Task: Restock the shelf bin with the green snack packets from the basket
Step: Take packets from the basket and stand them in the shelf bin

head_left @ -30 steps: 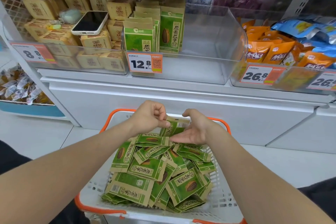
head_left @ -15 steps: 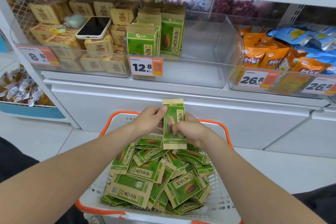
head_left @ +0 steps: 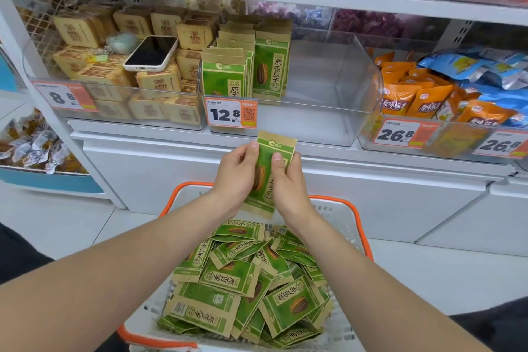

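Green snack packet [head_left: 278, 144] is being held upright, pinched along its side edges by the left grip [head_left: 235, 177] and right grip [head_left: 287, 186]. The basket [head_left: 337, 217] is lying below the grips, the shelf bin [head_left: 314, 128] just above. Judged light and crinkly, it is best being taken by its edges.

The white shelf [head_left: 143, 138] runs across just beyond my left hand [head_left: 237, 174] and right hand [head_left: 285, 183]. Three clear bins stand on it side by side, touching. Straight ahead of my hands is the shelf bin [head_left: 328, 126], with green snack packets [head_left: 271, 66] upright in its left part only. Left of my left hand is a bin of tan packs [head_left: 114, 111]. Right of my right hand is a bin of orange and blue bags [head_left: 445, 148]. Price tags [head_left: 231, 114] hang on their fronts. Beneath my forearms lies the pale tiled floor [head_left: 57, 226].
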